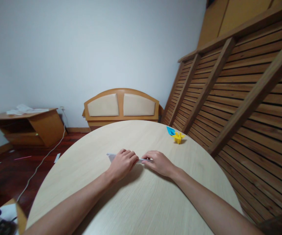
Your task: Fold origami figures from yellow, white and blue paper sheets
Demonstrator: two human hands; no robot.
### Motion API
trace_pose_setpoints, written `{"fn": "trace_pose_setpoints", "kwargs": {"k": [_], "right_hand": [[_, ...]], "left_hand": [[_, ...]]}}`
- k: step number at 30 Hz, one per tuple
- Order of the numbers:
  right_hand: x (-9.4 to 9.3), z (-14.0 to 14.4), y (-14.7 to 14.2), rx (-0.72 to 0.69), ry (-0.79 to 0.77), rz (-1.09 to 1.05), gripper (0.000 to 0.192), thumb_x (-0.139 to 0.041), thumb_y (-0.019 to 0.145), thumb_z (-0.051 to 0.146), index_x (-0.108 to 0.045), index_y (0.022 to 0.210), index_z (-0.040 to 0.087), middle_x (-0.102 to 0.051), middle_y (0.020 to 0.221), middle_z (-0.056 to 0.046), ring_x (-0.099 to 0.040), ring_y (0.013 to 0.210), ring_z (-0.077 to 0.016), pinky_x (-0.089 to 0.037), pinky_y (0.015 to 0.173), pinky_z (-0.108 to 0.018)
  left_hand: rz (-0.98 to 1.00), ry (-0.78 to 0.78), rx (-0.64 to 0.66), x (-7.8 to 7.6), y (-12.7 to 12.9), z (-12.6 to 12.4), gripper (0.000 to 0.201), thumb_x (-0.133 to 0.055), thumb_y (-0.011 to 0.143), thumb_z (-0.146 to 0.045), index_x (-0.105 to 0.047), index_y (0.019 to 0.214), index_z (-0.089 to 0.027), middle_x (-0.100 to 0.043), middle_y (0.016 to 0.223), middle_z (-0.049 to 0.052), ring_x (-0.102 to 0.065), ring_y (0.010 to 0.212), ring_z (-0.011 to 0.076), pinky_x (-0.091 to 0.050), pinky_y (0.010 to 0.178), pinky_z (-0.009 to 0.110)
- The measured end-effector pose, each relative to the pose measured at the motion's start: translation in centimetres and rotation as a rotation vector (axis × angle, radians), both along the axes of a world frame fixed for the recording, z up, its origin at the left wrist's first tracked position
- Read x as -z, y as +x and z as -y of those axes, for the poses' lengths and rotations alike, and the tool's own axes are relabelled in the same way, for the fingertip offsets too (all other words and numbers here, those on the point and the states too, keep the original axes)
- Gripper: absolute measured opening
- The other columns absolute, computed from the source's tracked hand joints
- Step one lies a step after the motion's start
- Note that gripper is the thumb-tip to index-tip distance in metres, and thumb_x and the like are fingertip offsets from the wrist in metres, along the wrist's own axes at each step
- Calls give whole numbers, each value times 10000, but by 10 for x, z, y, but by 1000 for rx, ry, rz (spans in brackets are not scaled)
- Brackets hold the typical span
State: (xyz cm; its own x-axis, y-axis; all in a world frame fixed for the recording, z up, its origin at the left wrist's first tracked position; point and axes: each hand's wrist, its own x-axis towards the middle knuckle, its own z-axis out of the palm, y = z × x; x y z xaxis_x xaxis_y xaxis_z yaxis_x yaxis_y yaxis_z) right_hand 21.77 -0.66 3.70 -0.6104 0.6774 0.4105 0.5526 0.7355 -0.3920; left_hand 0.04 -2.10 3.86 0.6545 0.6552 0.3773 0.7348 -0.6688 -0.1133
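Observation:
A folded piece of white paper (111, 157) lies flat on the round pale wooden table (136, 202), mostly hidden under my hands. My left hand (122, 163) rests on it with fingers curled, pressing down near its left part. My right hand (157, 162) lies flat beside it, fingertips on the paper's right end. The two hands nearly touch at the middle of the table.
A small yellow folded paper figure (178, 137) and a blue folded paper (170, 131) sit at the table's far right edge. Slatted wooden panels (241, 98) lean on the right. A headboard (121, 106) and a low wooden cabinet (25, 127) stand against the far wall.

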Motion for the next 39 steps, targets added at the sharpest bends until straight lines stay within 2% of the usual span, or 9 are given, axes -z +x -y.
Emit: {"fn": "trace_pose_setpoints", "kwargs": {"k": [8, 11, 16, 21, 29, 35, 39], "right_hand": [[3, -5, 0, -58, 167, 19, 137, -615, 933, 274, -729, 932, 199, -734, 869, -51, -637, 813, -182, -436, 774, -297], [4, -7, 0, -94, 180, -15, 159, -603, 942, 295, -733, 948, 204, -736, 857, -52, -638, 806, -181, -446, 772, -301], [0, -7, 4, -77, 16, -177, 152, -643, 912, 304, -743, 955, 198, -743, 894, -49, -654, 830, -171, -480, 772, -289], [-2, -9, 12, -14, -172, -300, 169, -691, 859, 322, -751, 933, 183, -760, 909, -56, -685, 834, -185, -510, 782, -305], [-2, -14, 19, 23, -215, -341, 236, -703, 835, 386, -754, 928, 175, -765, 893, -65, -699, 813, -194, -526, 761, -314], [-2, -18, 30, 32, -139, -303, 183, -690, 852, 347, -753, 920, 190, -762, 902, -57, -699, 825, -193, -525, 780, -317], [-5, -14, 32, 15, 58, -180, 145, -629, 902, 283, -732, 969, 207, -746, 957, -58, -675, 899, -192, -501, 853, -341]], "left_hand": [[34, -36, -5, 2, 4, 3, 220, -441, 1012, -254, -640, 942, -192, -688, 858, 35, -628, 787, 174, -401, 708, 303], [33, -35, -20, 2, 4, 2, 207, -452, 1009, -251, -633, 929, -189, -691, 839, 32, -627, 779, 176, -408, 708, 304], [13, -3, -36, -2, 4, 3, 222, -436, 1017, -269, -618, 921, -185, -683, 826, 35, -631, 782, 183, -417, 716, 314], [31, -42, -74, -7, 4, 5, 222, -449, 1014, -271, -627, 914, -183, -699, 844, 39, -643, 778, 182, -433, 722, 316], [43, -46, -113, -6, 0, 3, 223, -452, 1010, -270, -632, 912, -183, -699, 818, 37, -638, 727, 168, -443, 695, 293], [51, -68, -154, -10, -3, 6, 171, -490, 970, -211, -647, 904, -190, -704, 828, 34, -630, 725, 174, -445, 668, 282], [59, -63, -176, -11, -5, 6, 200, -477, 963, -198, -670, 911, -198, -690, 824, 40, -626, 730, 173, -453, 666, 278]]}}
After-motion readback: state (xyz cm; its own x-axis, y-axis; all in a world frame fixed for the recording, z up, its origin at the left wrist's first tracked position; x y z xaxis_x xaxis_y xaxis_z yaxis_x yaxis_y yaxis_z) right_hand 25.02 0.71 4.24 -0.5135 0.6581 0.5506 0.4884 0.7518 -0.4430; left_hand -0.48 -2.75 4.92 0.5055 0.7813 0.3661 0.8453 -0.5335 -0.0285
